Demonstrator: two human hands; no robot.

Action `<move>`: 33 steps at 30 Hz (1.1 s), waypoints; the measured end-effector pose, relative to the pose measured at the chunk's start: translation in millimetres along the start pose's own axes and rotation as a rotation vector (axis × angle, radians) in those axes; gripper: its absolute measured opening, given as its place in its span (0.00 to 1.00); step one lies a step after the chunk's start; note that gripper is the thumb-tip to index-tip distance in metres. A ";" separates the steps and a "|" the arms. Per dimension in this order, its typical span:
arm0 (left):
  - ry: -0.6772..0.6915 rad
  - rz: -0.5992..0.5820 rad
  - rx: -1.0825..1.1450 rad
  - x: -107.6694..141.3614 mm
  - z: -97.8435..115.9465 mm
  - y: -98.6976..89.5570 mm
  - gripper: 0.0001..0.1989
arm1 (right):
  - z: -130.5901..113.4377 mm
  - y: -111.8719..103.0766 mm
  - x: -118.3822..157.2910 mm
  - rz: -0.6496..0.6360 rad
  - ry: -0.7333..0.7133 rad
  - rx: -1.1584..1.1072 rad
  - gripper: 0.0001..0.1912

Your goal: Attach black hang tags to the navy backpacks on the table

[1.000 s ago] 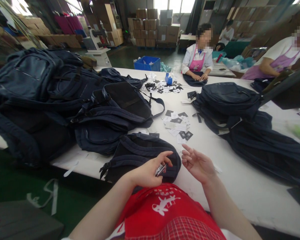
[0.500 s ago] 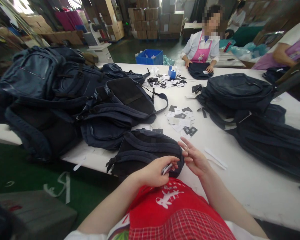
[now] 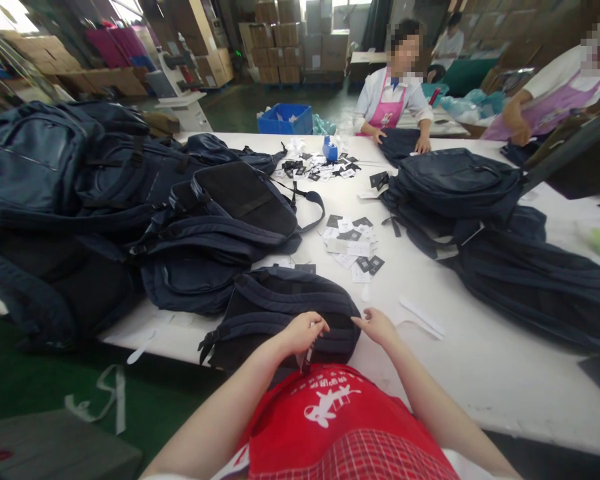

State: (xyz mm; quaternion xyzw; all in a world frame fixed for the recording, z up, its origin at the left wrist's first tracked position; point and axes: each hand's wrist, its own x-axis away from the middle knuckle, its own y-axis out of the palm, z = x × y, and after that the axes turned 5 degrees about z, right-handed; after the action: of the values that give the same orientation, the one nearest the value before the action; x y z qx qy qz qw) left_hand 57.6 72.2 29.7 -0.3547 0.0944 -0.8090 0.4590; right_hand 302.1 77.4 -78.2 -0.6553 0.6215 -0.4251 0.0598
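A dark navy backpack lies straps up at the table's near edge, in front of me. Over its lower part is my left hand, fingers curled, with a small dark-and-white tag held beneath them. My right hand is at the backpack's right end, thumb and forefinger drawn together close to its edge. Whether something thin is between those fingertips is too small to see. Beyond the backpack lies a loose pile of black and white tags.
More navy backpacks are heaped on the left and right. Farther back are scattered tags, a blue tape dispenser and a blue bin. A co-worker handles a bag across the table. White strips lie right.
My left hand has moved slightly left and turned, so the tag now hangs below it. The right hand's spread fingers have come together and lowered beside the backpack. The view has shifted somewhat.
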 end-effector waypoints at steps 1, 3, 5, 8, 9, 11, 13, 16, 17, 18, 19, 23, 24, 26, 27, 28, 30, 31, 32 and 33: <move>-0.001 0.004 -0.011 -1.7 -1.1 0.2 0.15 | 4.3 6.3 0.5 -0.011 0.004 0.035 0.23; -0.006 0.008 -0.029 -5.0 -2.5 1.0 0.15 | 9.2 19.6 1.4 -0.038 0.012 0.078 0.19; -0.011 0.012 -0.052 -8.2 -3.7 1.7 0.15 | 11.1 30.9 -0.4 -0.055 0.036 0.094 0.14; -0.010 0.016 -0.091 -11.8 -4.8 1.7 0.13 | 13.5 38.3 -8.9 -0.078 0.087 0.050 0.12; -0.007 0.016 -0.101 -12.5 -4.9 1.3 0.13 | 15.0 37.8 -12.2 -0.094 0.105 0.011 0.11; 0.004 0.012 -0.115 -13.1 -4.2 0.6 0.13 | 18.8 33.3 -17.3 -0.148 0.145 -0.102 0.09; 0.019 0.006 -0.122 -13.1 -2.3 0.1 0.13 | 21.5 27.1 -18.2 -0.217 0.187 -0.241 0.09; 0.048 -0.004 -0.126 -11.2 3.8 -2.0 0.13 | 16.1 20.1 -11.7 -0.287 0.219 -0.445 0.13; 0.070 0.000 -0.136 -9.7 7.2 -3.9 0.13 | 10.6 18.5 -8.2 -0.300 0.214 -0.510 0.14; 0.100 0.011 -0.157 -7.6 11.4 -6.7 0.13 | 3.2 16.9 -4.5 -0.313 0.201 -0.576 0.15; 0.137 0.030 -0.190 -4.8 16.4 -10.6 0.13 | -5.8 14.8 -0.7 -0.331 0.181 -0.641 0.16; 0.276 0.122 -0.388 13.1 41.0 -35.1 0.14 | -49.4 -2.6 11.9 -0.446 0.077 -0.835 0.19; 0.289 0.137 -0.427 18.7 46.9 -42.3 0.14 | -60.3 -8.6 14.3 -0.498 0.054 -0.884 0.19; 0.298 0.154 -0.479 30.2 56.2 -55.9 0.14 | -80.5 -19.4 18.4 -0.628 0.018 -1.016 0.19; 0.300 0.158 -0.498 35.8 59.5 -62.1 0.15 | -89.3 -23.1 20.3 -0.690 0.003 -1.087 0.19; 0.299 0.163 -0.513 41.0 61.9 -67.6 0.15 | -97.1 -25.2 22.3 -0.740 -0.008 -1.146 0.18; 0.290 0.170 -0.529 50.1 64.6 -76.7 0.15 | -109.0 -24.9 26.2 -0.777 -0.022 -1.176 0.18; 0.280 0.173 -0.531 53.8 65.2 -80.2 0.15 | -113.1 -23.0 28.0 -0.779 -0.030 -1.153 0.17; 0.267 0.173 -0.532 56.9 65.5 -82.8 0.15 | -116.1 -20.7 29.6 -0.788 -0.041 -1.117 0.17; 0.255 0.168 -0.532 59.4 65.5 -84.5 0.15 | -118.1 -18.5 30.7 -0.805 -0.057 -1.075 0.17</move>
State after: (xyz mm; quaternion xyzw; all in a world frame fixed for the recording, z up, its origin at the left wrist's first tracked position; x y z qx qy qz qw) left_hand 24.3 82.8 146.9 -0.3490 0.3889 -0.7532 0.3995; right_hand 237.5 108.1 22.4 -0.7856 0.4520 -0.0280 -0.4217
